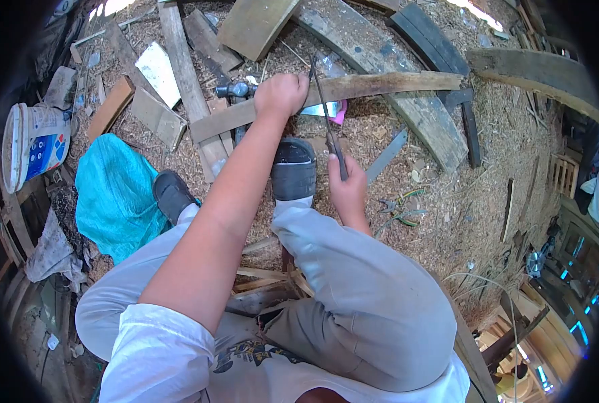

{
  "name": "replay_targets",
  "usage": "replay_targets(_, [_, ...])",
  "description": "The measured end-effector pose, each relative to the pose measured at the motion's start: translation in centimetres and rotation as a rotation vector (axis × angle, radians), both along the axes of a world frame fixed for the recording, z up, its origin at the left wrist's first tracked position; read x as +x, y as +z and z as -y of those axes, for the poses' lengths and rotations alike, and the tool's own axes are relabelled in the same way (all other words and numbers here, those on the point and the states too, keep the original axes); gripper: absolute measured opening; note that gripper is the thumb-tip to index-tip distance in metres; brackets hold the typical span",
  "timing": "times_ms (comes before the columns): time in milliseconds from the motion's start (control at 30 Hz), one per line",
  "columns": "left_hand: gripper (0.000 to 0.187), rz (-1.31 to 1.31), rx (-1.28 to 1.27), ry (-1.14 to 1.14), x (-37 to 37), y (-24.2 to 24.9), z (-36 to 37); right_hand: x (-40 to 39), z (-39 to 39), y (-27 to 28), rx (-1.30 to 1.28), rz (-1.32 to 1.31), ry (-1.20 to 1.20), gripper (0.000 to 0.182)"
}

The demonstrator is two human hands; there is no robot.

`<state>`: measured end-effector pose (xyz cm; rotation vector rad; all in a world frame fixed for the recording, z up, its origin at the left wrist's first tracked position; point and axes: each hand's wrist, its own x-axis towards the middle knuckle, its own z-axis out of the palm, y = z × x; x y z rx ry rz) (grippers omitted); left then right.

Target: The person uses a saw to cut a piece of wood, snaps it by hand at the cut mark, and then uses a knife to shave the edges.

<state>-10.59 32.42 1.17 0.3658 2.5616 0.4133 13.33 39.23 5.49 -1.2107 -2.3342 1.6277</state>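
Note:
My left hand [283, 94] is closed over a narrow, slightly curved wooden board [393, 82], its fingers wrapped over the edge. My right hand [348, 188] grips the dark handle of a long thin-bladed tool [324, 101], seen nearly edge-on. That blade crosses the board just right of my left hand; whether it touches the wood I cannot tell. Beneath the board, a pink item [340, 111] shows partly. A hammer [236, 89] lies by the board's left part, partly hidden. My dark shoe [293, 176] stands just below the board, between my hands.
Wood shavings cover the ground. Thick curved timbers [360, 40] lie ahead and to the right. Pliers [403, 201] and a flat grey strip [387, 156] lie right of my right hand. On the left are a teal sack [115, 191] and a white bucket [48, 138].

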Motion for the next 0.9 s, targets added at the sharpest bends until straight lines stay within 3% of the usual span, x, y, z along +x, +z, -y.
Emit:
replay_targets(200, [0.065, -0.035, 0.000, -0.006, -0.4, -0.4, -0.1, 0.8, 0.6, 0.0, 0.004, -0.117, -0.019, 0.035])
replay_targets(300, [0.065, -0.014, -0.004, -0.007, 0.1, -0.3, 0.1, 0.3, 0.4, 0.4, 0.010, -0.022, 0.010, 0.034])
replay_targets(500, [0.065, -0.016, 0.004, -0.019, -0.4, -0.2, -0.2, 0.5, 0.7, 0.0, 0.035, -0.134, -0.019, 0.035])
replay_targets(600, [0.065, -0.015, -0.012, -0.013, 0.1, -0.6, 0.0, 1.7, 0.8, 0.1, -0.009, 0.003, -0.014, 0.034])
replay_targets(700, [0.061, -0.048, 0.003, -0.011, 0.1, -0.3, 0.0, -1.1, 0.1, -0.5, 0.009, -0.065, 0.023, 0.032])
replay_targets(900, [0.065, -0.041, -0.008, -0.008, -0.1, -0.4, -0.1, 1.3, 0.6, -0.1, -0.047, -0.050, -0.039, 0.035])
